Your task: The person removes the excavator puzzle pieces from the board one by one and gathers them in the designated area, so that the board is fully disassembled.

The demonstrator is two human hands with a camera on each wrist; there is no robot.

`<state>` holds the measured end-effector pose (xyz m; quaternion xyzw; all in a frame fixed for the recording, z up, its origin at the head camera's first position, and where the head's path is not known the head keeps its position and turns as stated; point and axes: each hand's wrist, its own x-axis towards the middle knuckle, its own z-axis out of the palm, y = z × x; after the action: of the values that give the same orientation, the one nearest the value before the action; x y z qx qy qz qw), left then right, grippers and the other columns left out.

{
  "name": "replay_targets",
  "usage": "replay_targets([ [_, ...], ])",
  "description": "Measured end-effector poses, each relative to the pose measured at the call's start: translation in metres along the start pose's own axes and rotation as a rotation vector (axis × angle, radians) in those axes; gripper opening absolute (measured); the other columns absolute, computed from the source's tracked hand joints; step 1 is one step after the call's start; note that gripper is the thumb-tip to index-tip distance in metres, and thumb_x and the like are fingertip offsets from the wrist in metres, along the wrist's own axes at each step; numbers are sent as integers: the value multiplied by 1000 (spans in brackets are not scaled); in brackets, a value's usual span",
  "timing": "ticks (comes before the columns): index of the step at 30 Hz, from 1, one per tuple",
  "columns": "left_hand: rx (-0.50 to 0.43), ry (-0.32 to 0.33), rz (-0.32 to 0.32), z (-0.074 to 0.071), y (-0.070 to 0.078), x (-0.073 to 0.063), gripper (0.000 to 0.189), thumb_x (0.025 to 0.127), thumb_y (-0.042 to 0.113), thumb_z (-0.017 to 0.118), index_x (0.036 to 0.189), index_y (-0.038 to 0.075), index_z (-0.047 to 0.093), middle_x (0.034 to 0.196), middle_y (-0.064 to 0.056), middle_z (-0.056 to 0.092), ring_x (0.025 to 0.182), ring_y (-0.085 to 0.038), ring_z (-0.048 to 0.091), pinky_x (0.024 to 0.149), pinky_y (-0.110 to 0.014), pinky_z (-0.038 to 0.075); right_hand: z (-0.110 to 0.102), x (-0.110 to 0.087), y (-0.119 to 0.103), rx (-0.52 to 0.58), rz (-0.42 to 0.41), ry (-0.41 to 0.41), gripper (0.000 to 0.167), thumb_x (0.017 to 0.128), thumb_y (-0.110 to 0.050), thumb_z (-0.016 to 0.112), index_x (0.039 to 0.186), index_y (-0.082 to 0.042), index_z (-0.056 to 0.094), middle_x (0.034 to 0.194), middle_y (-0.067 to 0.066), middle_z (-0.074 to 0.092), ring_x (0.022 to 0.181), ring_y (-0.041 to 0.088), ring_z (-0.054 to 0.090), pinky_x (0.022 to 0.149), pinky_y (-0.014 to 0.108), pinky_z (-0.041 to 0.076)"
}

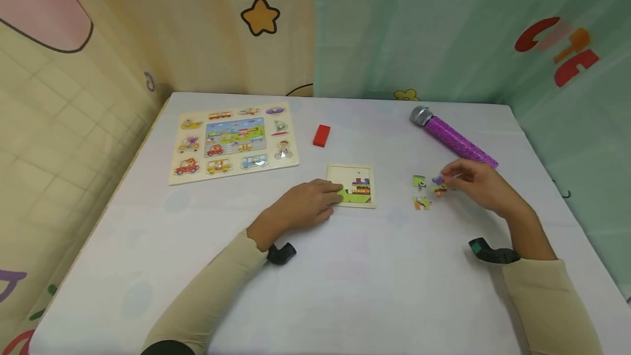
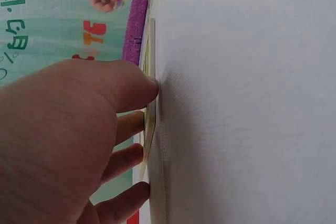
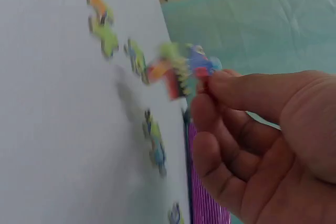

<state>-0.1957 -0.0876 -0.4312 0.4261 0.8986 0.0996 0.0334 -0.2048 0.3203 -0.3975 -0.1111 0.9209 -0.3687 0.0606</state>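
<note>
A small framed jigsaw board [image 1: 350,202] lies on the table, with a partly filled picture of a train-like shape on green. My left hand [image 1: 309,201] rests at its left edge, fingertips touching the board and thumb against the near edge in the left wrist view. My right hand [image 1: 473,184] pinches a colourful puzzle piece [image 3: 198,61] between thumb and fingers, above the table. Motion blurs that piece, so its outline is unclear. Loose puzzle pieces [image 1: 422,203] lie just left of the right hand; several show in the right wrist view.
A larger vehicle puzzle board [image 1: 234,167] lies at the back left. Near it is a red block [image 1: 321,136]. A purple glittery microphone [image 1: 455,138] lies at the back right, just beyond my right hand. Curtains [image 1: 409,26] hang behind the table [image 1: 365,289].
</note>
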Motion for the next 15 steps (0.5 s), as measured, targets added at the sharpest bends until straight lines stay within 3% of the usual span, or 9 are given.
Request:
replay_targets([
  [5, -5, 14, 8, 0, -1, 0, 37, 101, 22, 61, 137, 14, 64, 149, -4, 52, 137, -23, 46, 112, -37, 38, -7, -19, 31, -71, 68, -78, 15, 99, -15, 67, 109, -3, 68, 101, 9, 68, 90, 12, 60, 75, 15, 47],
  [15, -33, 14, -8, 2, -1, 0, 38, 101, 24, 61, 137, 16, 64, 150, -2, 51, 137, -22, 45, 111, -38, 38, 5, -23, 34, -159, 11, 29, 8, 96, -7, 69, 104, -5, 71, 100, 11, 72, 88, 22, 64, 71, 18, 47],
])
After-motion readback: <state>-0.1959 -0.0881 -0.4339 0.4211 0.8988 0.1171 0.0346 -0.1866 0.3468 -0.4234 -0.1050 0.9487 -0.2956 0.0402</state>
